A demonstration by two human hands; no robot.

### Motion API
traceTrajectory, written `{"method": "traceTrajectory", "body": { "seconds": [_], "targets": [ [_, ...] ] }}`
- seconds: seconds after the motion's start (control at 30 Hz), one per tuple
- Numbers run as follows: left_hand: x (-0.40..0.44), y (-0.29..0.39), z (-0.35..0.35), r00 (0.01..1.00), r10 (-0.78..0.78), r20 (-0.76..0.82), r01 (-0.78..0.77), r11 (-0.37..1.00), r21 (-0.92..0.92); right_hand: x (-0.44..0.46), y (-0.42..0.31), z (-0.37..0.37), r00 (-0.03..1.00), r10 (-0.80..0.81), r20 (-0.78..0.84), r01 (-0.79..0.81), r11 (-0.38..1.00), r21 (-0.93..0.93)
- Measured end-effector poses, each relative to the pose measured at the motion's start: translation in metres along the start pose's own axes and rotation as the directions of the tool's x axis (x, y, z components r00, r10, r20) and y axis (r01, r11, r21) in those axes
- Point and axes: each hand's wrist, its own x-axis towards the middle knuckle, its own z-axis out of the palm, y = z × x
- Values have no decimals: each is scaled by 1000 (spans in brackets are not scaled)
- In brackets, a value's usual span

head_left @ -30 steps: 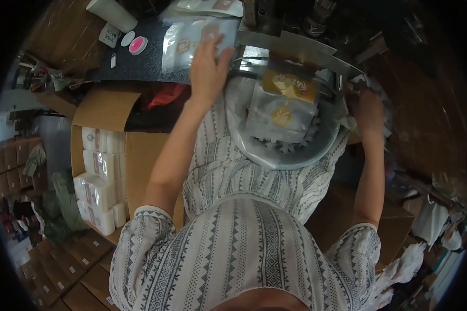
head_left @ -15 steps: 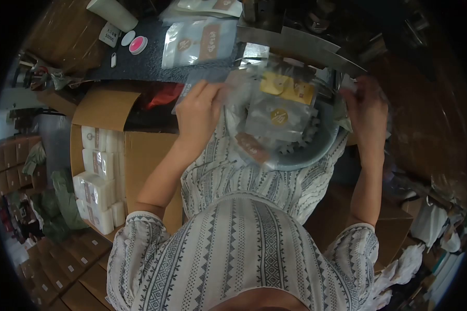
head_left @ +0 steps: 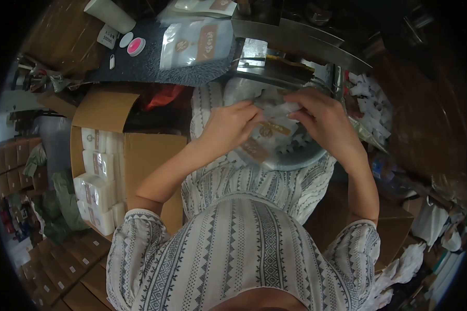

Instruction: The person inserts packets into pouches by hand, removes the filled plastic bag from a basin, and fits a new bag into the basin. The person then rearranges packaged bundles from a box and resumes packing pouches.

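Note:
Above a grey-blue basin [head_left: 290,166] in my lap, my two hands are close together. My left hand [head_left: 233,126] is closed, thumb and fingers pinching the edge of a clear plastic bag [head_left: 276,110]. From the other side my right hand [head_left: 324,116] pinches a small whitish piece [head_left: 291,107] at the bag; blur hides what it is. Below the fingers shows a gold-brown printed label [head_left: 275,128] on clear plastic. A clear packet with a brown band [head_left: 254,150] lies at the basin's near left side.
Printed pouches [head_left: 197,44] lie on a dark fluffy mat, near a pink round tin [head_left: 136,46]. An open carton [head_left: 153,166] with white packs [head_left: 96,189] stands at left. A metal machine edge [head_left: 301,44] crosses beyond the basin; white scraps [head_left: 371,106] pile up at right.
Both hands have come inward from either side of the basin and now meet over it. The plastic with the large yellow label no longer shows as before.

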Motion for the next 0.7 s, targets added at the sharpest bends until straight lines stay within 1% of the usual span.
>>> {"method": "traceTrajectory", "body": {
  "seconds": [0.03,0.07,0.1,0.13,0.17,0.2,0.23,0.27,0.3,0.33,0.4,0.47,0.5,0.53,0.57,0.6,0.63,0.67,0.7],
  "targets": [
    [3,-2,3,999,-18,37,21,995,-93,1,2,-2,1000,0,4,0,1000,0],
    [7,-3,6,999,-21,34,25,995,-94,2,4,-4,996,94,-6,-94,995,14],
    [14,-4,11,967,-211,143,246,922,-300,2,5,-6,982,188,-16,-187,982,27],
    [22,-6,15,890,-357,283,453,762,-463,1,6,-9,983,185,-16,-185,982,24],
    [32,-13,19,891,-356,280,451,762,-465,-1,7,-12,974,180,-141,-185,982,-26],
    [42,-23,25,855,-394,338,519,639,-568,-3,7,-14,951,165,-262,-191,979,-75],
    [51,-30,28,814,-420,401,576,494,-651,-6,4,-17,952,164,-260,-190,979,-75],
    [60,-34,33,813,-421,402,577,493,-651,-12,-2,-20,960,263,-94,-258,964,65],
    [68,-34,35,776,-481,408,602,372,-706,-18,-7,-22,939,332,86,-343,920,189],
    [73,-34,37,733,-536,419,611,246,-753,-25,-11,-16,939,333,89,-344,920,188],
    [74,-31,39,734,-531,423,607,235,-759,-34,-15,12,938,200,284,-263,942,208],
    [71,-30,39,735,-533,421,602,226,-766,-44,2,60,969,65,238,-56,997,-43],
    [69,-32,38,745,-515,425,602,243,-761,-42,10,83,969,52,241,-43,998,-45],
    [67,-32,37,755,-497,428,600,261,-756,-40,17,107,944,199,264,-115,946,-303],
    [63,-32,33,762,-500,412,589,268,-762,-42,33,132,909,341,240,-166,823,-543],
    [57,-32,27,801,-474,366,559,371,-742,-44,88,165,915,327,237,-152,823,-548],
    [52,-33,20,837,-443,320,521,470,-712,-65,131,197,900,337,276,-339,940,-44],
    [49,-32,4,850,-459,258,518,643,-564,-88,162,236,891,320,323,-444,765,467],
    [46,-41,-3,854,-460,244,511,648,-565,-75,153,226,973,126,192,-175,949,263]
  ]
}}
